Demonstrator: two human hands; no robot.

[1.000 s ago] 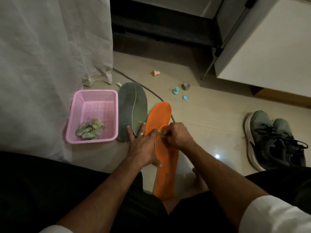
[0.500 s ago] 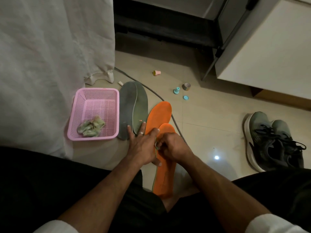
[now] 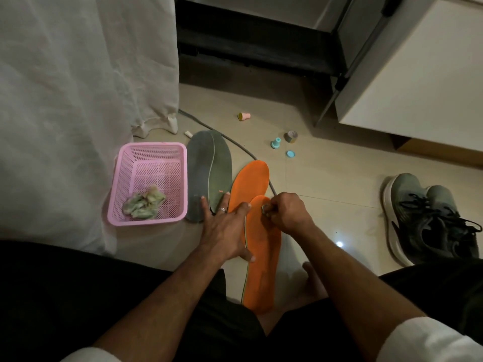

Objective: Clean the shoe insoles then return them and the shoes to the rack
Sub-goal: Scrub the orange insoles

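- Orange foam insole [image 3: 264, 257] lies on the tiled floor [image 3: 326, 178], partly over a second orange insole [image 3: 251, 181].
- Left hand [image 3: 224, 231] presses it flat, fingers spread straight.
- Right hand [image 3: 290, 211] has fingers pinched on a small pale wipe [image 3: 265, 209].
- Two grey insoles [image 3: 209, 173] beside a pink plastic basket [image 3: 180, 178]; grey sneakers [image 3: 428, 218] well apart.

Left hand [image 3: 226, 232] flat with fingers spread and straight, a ring on one finger, right hand [image 3: 288, 211] curled with fingertips pinched together, both forearms reaching forward
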